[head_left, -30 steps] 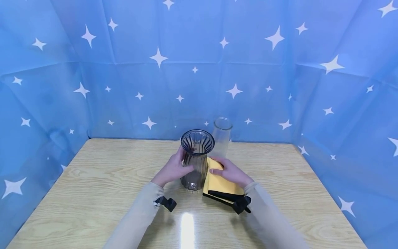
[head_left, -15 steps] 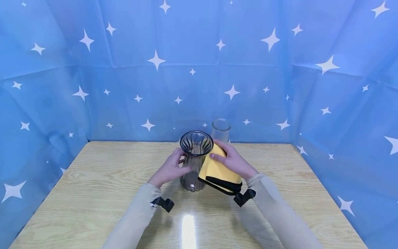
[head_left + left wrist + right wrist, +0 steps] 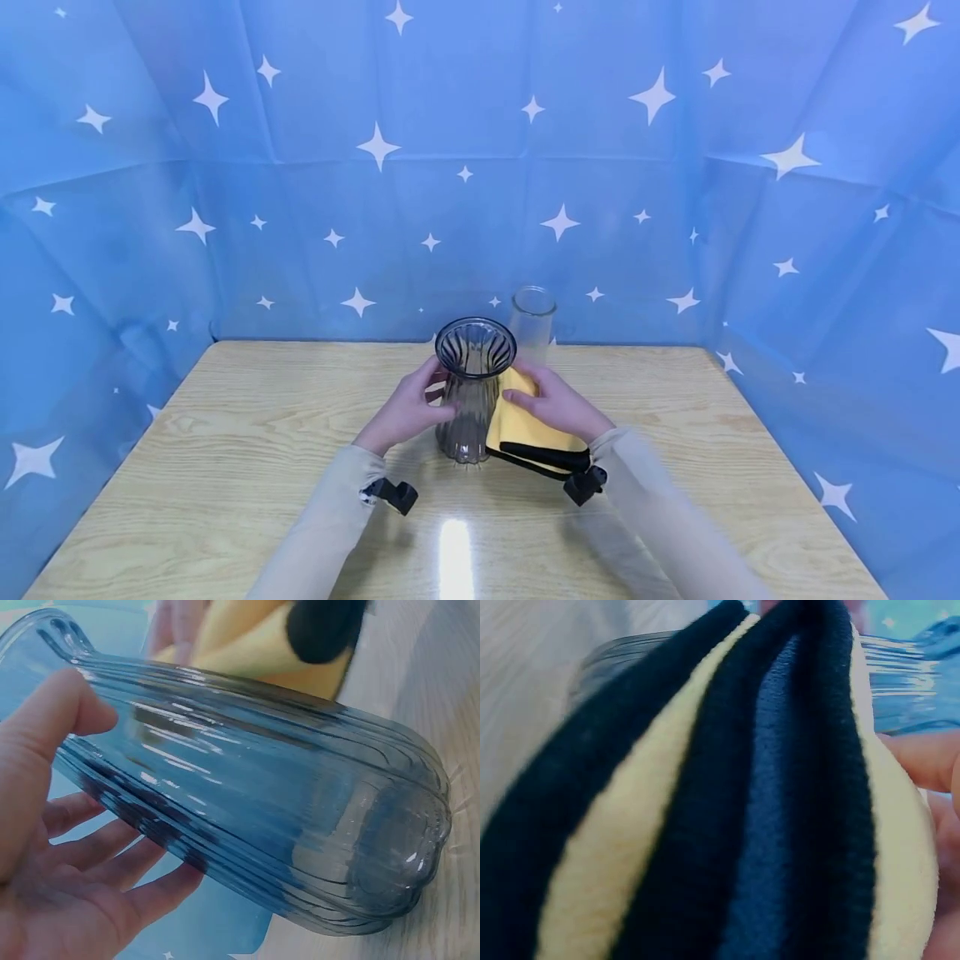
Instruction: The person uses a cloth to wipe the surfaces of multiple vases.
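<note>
A ribbed grey glass vase [image 3: 468, 425] with a flared dark rim stands upright on the table in the head view. My left hand [image 3: 408, 410] holds its left side, thumb [image 3: 94, 716] on the near face and fingers [image 3: 169, 896] round the back. Against the vase's right side lies a folded yellow cloth [image 3: 528, 425] with black edging. My right hand [image 3: 558, 404] grips this cloth, thumb on the near side; its other fingers are mostly hidden behind the cloth. In the right wrist view the cloth [image 3: 607, 862] fills most of the picture, its folded layers facing the camera.
Behind the vase and to its right stands a clear glass cylinder [image 3: 532, 321], partly covered by the right hand and cloth. The wooden table [image 3: 262, 433] ends at a blue curtain [image 3: 315, 192] with white stars, hanging at the back and both sides.
My right hand raised the cloth along the vase's side, then brought it back down and slightly right. The vase has stayed standing in place, with my left hand still on it.
</note>
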The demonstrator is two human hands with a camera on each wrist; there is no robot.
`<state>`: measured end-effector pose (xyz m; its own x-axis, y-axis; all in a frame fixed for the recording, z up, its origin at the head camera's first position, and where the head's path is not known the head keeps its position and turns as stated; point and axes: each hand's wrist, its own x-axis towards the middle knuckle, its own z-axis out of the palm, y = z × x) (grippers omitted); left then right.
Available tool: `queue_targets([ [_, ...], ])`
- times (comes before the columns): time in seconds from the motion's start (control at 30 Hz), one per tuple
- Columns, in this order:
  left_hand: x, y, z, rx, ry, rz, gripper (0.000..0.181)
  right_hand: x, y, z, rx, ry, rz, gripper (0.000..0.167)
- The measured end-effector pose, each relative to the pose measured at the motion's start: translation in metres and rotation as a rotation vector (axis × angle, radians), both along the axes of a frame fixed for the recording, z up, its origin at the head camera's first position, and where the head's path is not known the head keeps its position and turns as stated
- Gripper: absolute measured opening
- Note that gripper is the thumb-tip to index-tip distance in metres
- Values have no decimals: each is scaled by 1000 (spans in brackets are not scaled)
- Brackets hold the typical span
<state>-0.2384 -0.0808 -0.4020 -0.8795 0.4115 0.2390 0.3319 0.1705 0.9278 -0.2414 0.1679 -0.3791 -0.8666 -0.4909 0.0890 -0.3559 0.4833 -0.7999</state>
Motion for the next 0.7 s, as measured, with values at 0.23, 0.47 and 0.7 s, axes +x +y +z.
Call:
queue_targets([
  [0.23, 6, 5, -5, -19, 63, 3, 66, -1, 2, -32, 59, -23, -18, 59],
  [0.47, 9, 8, -6, -34, 99, 10, 68, -2, 3, -56, 138, -25, -18, 56],
  [0.7, 9, 8, -6, -38, 83, 21, 70, -1, -4, -61, 264, -68, -22, 56],
])
